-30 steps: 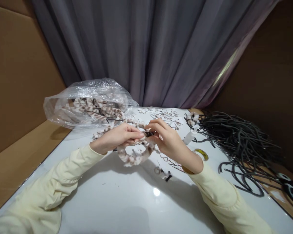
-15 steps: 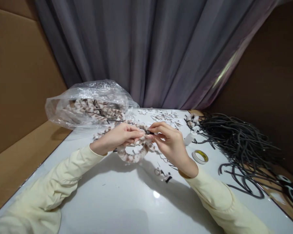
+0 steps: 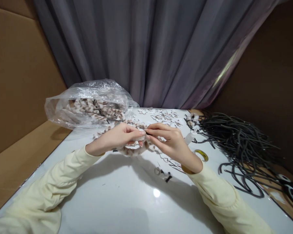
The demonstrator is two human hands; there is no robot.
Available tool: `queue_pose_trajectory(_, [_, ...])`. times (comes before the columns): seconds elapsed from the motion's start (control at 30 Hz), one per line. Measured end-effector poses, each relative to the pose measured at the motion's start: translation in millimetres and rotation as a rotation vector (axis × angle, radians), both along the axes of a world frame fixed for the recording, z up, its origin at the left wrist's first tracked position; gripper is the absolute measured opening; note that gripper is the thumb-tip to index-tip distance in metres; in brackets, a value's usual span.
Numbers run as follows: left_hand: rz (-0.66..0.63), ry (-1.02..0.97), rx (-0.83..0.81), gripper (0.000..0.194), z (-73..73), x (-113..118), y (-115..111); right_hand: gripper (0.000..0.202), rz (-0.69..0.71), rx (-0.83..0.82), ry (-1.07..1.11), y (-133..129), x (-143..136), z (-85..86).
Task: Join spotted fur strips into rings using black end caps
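Note:
My left hand is closed in a pinch on a fluffy brown-and-white ring, whose lower curve hangs beneath the fingers. My right hand meets it fingertip to fingertip, pinching a small black end at the ring's top. The fingers hide most of that black piece and the join around it. More fluffy brown-and-white pieces lie on the table just behind my hands.
A clear plastic bag of fluffy rings stands at the back left. On the right lie a heap of black cords, a tape roll, a white bottle and black-handled scissors. Small scraps dot the white table.
Both hands stay together at the ring, and the right wrist has shifted slightly right, covering part of the tape roll. The ring has tilted up, so its opening looks narrower.

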State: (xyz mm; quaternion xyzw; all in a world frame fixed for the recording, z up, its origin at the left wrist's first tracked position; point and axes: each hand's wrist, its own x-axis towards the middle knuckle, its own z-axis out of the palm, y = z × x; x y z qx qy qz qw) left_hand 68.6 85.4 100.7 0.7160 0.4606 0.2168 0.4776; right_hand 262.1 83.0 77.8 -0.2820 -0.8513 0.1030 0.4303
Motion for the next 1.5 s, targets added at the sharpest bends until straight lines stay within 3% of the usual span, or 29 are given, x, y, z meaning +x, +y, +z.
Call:
queue_pose_trajectory(0.17, [0.016,0.072,0.380,0.027,-3.2,0,-3,0.018,0.036,-0.002,-0.011,-1,0,0.9])
queue_pose_trajectory(0.37, [-0.007,0.236,0.458,0.030,-7.1,0,-11,0.018,0.087,-0.013,0.001,-2,0,2.8])
queue_pose_trajectory(0.67, [0.108,0.591,1.300,0.025,-19.3,12,-32,0.016,0.106,-0.026,0.033,3,0,-1.2])
queue_pose_trajectory(0.8, [0.159,0.701,1.519,0.027,-32.4,19,-37,0.013,0.080,-0.008,0.019,1,-3,-0.2])
queue_pose_trajectory(1.03, [0.209,0.687,1.540,0.024,-46.2,26,-30,0.010,0.027,-0.088,0.057,3,-6,-4.8])
queue_pose_trajectory(1.23, [0.058,0.486,1.348,0.027,-40.4,22,-23,0.021,0.059,-0.224,0.134,7,-2,-9.0])
queue_pose_trajectory(1.5, [0.012,0.232,1.150,0.027,-38.5,14,-14,0.033,0.188,-0.331,0.073,7,8,-1.9])
